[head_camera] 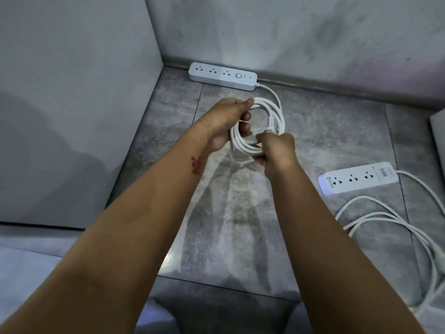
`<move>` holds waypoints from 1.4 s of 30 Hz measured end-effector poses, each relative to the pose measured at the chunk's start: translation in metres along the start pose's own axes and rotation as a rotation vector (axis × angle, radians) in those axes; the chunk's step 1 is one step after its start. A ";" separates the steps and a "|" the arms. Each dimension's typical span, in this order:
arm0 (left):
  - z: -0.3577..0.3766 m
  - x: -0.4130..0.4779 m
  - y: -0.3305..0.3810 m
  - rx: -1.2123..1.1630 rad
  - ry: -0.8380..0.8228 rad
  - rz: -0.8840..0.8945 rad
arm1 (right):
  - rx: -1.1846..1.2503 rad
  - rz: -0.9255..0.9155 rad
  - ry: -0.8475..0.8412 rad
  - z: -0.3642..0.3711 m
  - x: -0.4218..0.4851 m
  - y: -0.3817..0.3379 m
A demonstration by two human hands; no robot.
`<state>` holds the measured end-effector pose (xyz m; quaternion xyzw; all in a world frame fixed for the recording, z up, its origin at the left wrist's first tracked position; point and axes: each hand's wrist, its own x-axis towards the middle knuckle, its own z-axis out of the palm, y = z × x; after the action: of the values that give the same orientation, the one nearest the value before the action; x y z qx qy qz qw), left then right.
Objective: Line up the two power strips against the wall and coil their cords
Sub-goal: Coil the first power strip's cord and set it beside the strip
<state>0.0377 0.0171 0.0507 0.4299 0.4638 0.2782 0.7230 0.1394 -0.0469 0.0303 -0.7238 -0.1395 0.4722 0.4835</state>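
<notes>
A white power strip (222, 75) lies flat along the base of the far wall, near the corner. Its white cord (277, 112) runs from its right end into a round coil held above the floor. My left hand (226, 124) grips the coil's left side, fingers through the loop. My right hand (277, 150) pinches the coil's lower right part near the plug. A second white power strip (358, 178) lies at an angle on the floor to the right, away from the wall. Its loose cord (395, 220) sprawls in loops toward the right edge.
Grey tiled floor (240, 213) spreads below my arms. A grey panel (79, 92) closes off the left side, meeting the stained back wall (289, 32) at a corner. A grey slab edge (437, 136) shows at the far right.
</notes>
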 end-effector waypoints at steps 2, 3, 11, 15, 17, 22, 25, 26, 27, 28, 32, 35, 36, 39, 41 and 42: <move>0.000 -0.001 0.000 -0.007 -0.009 -0.014 | -0.028 0.040 -0.033 -0.003 -0.002 -0.003; 0.000 -0.001 0.001 0.008 -0.006 -0.017 | -0.059 0.054 -0.052 -0.005 -0.004 -0.006; 0.000 -0.002 -0.006 0.121 -0.068 -0.028 | -0.175 -0.106 -0.122 -0.018 0.007 -0.013; 0.000 -0.004 -0.007 0.025 -0.095 -0.044 | -0.109 -0.087 -0.055 -0.016 0.011 -0.009; -0.004 -0.005 -0.006 0.007 -0.109 -0.058 | -0.001 -0.039 -0.018 -0.013 0.012 -0.008; -0.006 -0.006 -0.009 0.016 -0.164 -0.071 | 0.162 -0.057 0.086 -0.007 0.014 -0.006; -0.004 -0.001 -0.014 -0.124 -0.096 -0.067 | 0.145 -0.056 0.095 -0.003 0.014 -0.006; -0.002 0.000 -0.016 -0.150 -0.053 -0.054 | 0.120 -0.038 0.077 -0.003 0.015 -0.007; 0.000 0.002 -0.017 -0.160 -0.007 -0.041 | 0.066 -0.017 0.052 -0.004 0.016 -0.007; 0.002 0.003 -0.018 -0.148 0.034 -0.025 | -0.006 -0.007 0.022 -0.005 0.017 -0.008; 0.004 0.006 -0.019 -0.012 0.056 0.015 | -0.257 -0.143 -0.025 -0.013 0.019 -0.007; 0.002 0.007 -0.018 0.084 0.018 0.019 | -0.312 -0.217 -0.054 -0.020 0.022 -0.009; 0.002 0.007 -0.018 0.097 0.014 0.026 | -0.321 -0.237 -0.078 -0.022 0.022 -0.011; 0.002 0.005 -0.017 0.077 0.015 0.031 | -0.348 -0.267 -0.111 -0.024 0.022 -0.013; 0.001 0.003 -0.016 0.001 -0.027 -0.013 | -0.320 -0.225 -0.099 -0.022 0.022 -0.011; 0.000 0.001 -0.015 -0.031 -0.057 -0.049 | -0.289 -0.186 -0.092 -0.021 0.022 -0.010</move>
<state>0.0382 0.0109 0.0365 0.4149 0.4488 0.2553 0.7492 0.1703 -0.0391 0.0282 -0.7473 -0.2945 0.4329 0.4091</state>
